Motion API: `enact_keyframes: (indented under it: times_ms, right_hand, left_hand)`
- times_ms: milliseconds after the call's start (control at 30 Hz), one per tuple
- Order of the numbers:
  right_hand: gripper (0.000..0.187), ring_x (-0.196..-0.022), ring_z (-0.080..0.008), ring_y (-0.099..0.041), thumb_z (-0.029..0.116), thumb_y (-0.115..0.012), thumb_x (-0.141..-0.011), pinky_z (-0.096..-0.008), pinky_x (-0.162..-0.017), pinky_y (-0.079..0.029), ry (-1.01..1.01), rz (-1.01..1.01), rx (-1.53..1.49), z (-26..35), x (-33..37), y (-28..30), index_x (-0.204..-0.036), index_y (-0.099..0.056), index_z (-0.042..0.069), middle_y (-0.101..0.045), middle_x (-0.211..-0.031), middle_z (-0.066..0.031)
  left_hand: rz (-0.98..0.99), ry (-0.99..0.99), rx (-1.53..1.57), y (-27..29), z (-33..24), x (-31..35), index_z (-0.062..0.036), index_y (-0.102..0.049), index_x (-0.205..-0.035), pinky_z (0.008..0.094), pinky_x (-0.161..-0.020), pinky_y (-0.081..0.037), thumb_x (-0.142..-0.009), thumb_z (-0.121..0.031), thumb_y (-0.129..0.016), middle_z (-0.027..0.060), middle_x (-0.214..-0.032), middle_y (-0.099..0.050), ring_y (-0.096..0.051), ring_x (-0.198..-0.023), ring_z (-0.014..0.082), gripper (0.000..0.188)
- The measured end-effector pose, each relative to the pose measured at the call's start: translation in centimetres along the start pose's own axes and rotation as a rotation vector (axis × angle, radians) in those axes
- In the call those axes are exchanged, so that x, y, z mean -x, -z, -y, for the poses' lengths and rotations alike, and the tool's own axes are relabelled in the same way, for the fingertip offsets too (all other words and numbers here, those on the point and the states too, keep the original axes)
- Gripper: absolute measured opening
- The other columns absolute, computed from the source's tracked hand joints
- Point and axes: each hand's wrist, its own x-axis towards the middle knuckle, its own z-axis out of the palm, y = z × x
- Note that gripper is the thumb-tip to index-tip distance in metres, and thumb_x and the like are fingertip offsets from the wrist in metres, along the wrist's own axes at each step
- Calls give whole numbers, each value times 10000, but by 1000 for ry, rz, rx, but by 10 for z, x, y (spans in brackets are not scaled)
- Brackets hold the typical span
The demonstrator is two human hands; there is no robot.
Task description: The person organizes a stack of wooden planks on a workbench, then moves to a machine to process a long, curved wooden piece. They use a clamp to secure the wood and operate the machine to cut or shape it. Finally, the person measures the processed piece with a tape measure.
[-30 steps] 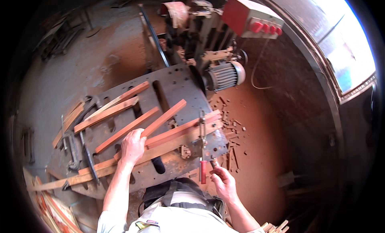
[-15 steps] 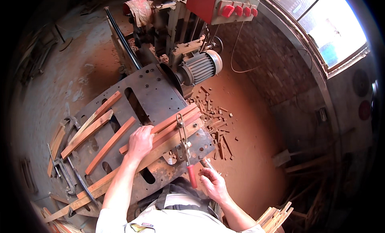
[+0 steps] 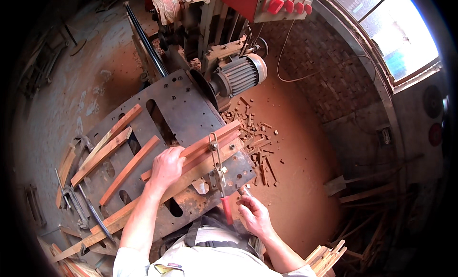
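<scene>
My left hand (image 3: 167, 168) is closed around reddish wooden strips (image 3: 205, 142), which lie side by side against a long wooden fence board (image 3: 125, 214) on the steel machine table (image 3: 183, 105). A toggle clamp with a red handle (image 3: 226, 209) stands over the strips near their right end, its long looped arm reaching across them. At the table's near right corner, my right hand (image 3: 255, 215) has its fingers curled at a short metal bar (image 3: 244, 191); the hand partly hides this bar. Left of my left hand, more loose strips (image 3: 130, 170) lie on the table.
Beyond the table's right edge are a dark round disc (image 3: 204, 89) and an electric motor (image 3: 242, 75). A red switch box (image 3: 257, 4) hangs above. Offcuts (image 3: 260, 146) litter the floor. Metal clamps (image 3: 76, 208) sit at the table's left, and a wood bundle (image 3: 327, 258) stands lower right.
The view has shifted slightly. The upper strip's right end sits a little farther right past the clamp arm. Both hands remain in nearly the same places.
</scene>
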Motion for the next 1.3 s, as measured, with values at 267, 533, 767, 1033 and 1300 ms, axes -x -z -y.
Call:
enact_keyframes:
  times_ms: [267,533,767,1033,1300]
  right_hand:
    - [313,-916,-103,-627,39,-592,-966,-255,-812,-529,-44,-6,-4,-8,-4,4,-1270,-557,-23,-670,-1090,-67]
    - [269,-907,-138,-653,17,-578,-955,-286,-821,-547,-78,3,-47,-2,-8,2,-1219,-584,-31,-677,-1065,-90]
    - [214,-817,-119,-637,29,-542,-973,-272,-765,-544,-80,21,-94,0,-10,4,-1176,-593,-17,-669,-1013,-70]
    - [218,-798,-108,-623,40,-542,-983,-270,-744,-538,-62,52,-38,9,-17,0,-1190,-592,-3,-669,-1011,-73]
    - [224,-813,-110,-614,36,-532,-989,-272,-749,-528,-78,20,-60,-4,-14,-4,-1199,-591,-15,-675,-1026,-72]
  left_hand:
    - [55,81,-3,1,-10,3,-19,-651,-1055,443,-838,-533,-818,-124,-679,176,-1019,-689,-654,-987,357,261]
    - [-59,38,-29,-9,-4,13,-35,-616,-1026,465,-799,-551,-876,-123,-595,161,-971,-682,-664,-938,354,175]
    - [-55,168,-224,-35,-12,16,-24,-545,-956,428,-732,-497,-891,-54,-504,132,-843,-628,-620,-804,298,83]
    - [-126,170,-250,-37,-13,18,-31,-540,-974,418,-745,-482,-860,-56,-520,118,-892,-637,-618,-857,289,118]
    - [-113,151,-216,-32,-8,19,-24,-551,-981,439,-729,-506,-884,-52,-515,142,-898,-656,-646,-851,308,107]
